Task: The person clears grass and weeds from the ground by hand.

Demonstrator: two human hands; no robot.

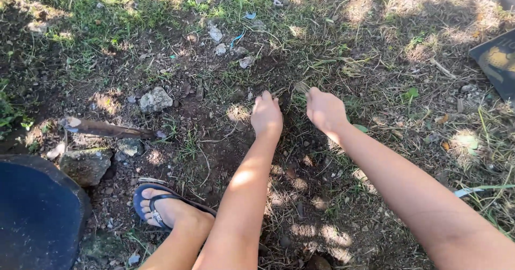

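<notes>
Patchy ground, fingers (266,97) pinching grass (292,89).

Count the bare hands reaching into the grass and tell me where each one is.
2. The left hand is fisted on the grass at centre; the right hand is just beside it, gripping grass blades. No other hands show in this view.
</notes>
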